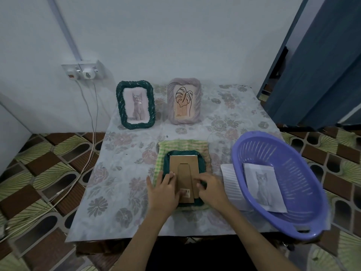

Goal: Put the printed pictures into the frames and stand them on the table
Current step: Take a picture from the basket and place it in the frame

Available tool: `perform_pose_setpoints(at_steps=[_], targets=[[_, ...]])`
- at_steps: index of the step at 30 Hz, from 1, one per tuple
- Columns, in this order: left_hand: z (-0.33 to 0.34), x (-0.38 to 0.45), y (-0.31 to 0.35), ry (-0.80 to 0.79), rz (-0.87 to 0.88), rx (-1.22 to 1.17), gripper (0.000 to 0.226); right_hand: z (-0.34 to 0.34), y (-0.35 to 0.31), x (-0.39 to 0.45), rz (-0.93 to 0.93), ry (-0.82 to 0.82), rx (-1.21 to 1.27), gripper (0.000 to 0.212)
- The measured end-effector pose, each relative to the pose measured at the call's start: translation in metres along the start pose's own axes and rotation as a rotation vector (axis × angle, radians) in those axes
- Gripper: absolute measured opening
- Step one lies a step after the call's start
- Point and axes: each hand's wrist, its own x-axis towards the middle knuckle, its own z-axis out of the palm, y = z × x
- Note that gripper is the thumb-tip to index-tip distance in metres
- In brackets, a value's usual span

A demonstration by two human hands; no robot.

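A dark green twisted frame [166, 163] lies face down on a green checked cloth [181, 144] near the table's front. Its brown cardboard back [184, 165] with a fold-out stand faces up. My left hand [163, 190] presses on the left side of that back, fingers fairly straight. My right hand [210, 187] touches the back's right edge with curled fingertips. At the rear stand a green frame [136, 105] holding a cat picture and a lilac frame [184, 101] holding a leaf drawing. A printed cat picture [262, 184] lies in the purple basket [281, 145].
The purple basket sits at the table's right front, overhanging the edge. White paper [230, 182] lies between it and the cloth. A wall socket [84, 71] with cables is at the left rear. A blue door [316, 75] stands at the right.
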Motion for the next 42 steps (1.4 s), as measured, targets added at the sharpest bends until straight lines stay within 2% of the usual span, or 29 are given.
perform_pose_setpoints(at_steps=[2, 4, 8, 10, 14, 16, 20, 25, 29, 32, 37, 40, 42], targets=[[-0.001, 0.001, -0.001, -0.006, 0.007, -0.036, 0.064, 0.003, -0.004, -0.001, -0.125, -0.137, -0.165, 0.038], [-0.003, 0.002, -0.006, -0.029, 0.036, -0.083, 0.065, 0.007, -0.008, -0.003, -0.174, -0.215, -0.309, 0.041], [-0.009, 0.004, -0.029, -0.177, 0.149, -0.165, 0.069, 0.014, -0.011, -0.006, -0.173, -0.205, -0.436, 0.039], [-0.009, 0.001, -0.037, -0.186, 0.192, -0.136, 0.068, 0.014, -0.013, -0.006, -0.166, -0.217, -0.454, 0.038], [0.001, -0.002, -0.041, -0.089, 0.258, -0.02, 0.062, 0.011, -0.015, -0.005, -0.163, -0.248, -0.472, 0.039], [0.006, -0.004, -0.039, 0.024, 0.301, 0.032, 0.055, 0.01, -0.016, -0.006, -0.167, -0.247, -0.474, 0.04], [0.02, -0.004, -0.038, 0.148, 0.333, 0.086, 0.045, 0.01, -0.018, -0.007, -0.159, -0.237, -0.478, 0.04], [0.025, -0.005, -0.028, 0.145, 0.292, 0.027, 0.049, 0.011, -0.018, -0.008, -0.153, -0.229, -0.454, 0.043], [0.019, -0.009, -0.023, 0.139, 0.218, -0.096, 0.037, 0.012, -0.016, -0.007, -0.166, -0.223, -0.439, 0.041], [0.01, -0.006, -0.023, 0.114, 0.191, -0.198, 0.039, 0.006, -0.016, 0.002, -0.17, -0.225, -0.381, 0.036], [-0.013, 0.022, -0.012, 0.05, 0.135, -0.07, 0.032, -0.009, -0.016, 0.036, 0.007, -0.049, -0.265, 0.03], [-0.014, 0.032, -0.007, 0.052, 0.163, -0.038, 0.058, -0.013, -0.01, 0.052, 0.089, -0.023, -0.419, 0.046], [-0.014, 0.037, -0.008, 0.029, 0.21, -0.069, 0.071, -0.01, -0.005, 0.055, 0.095, -0.042, -0.512, 0.049]])
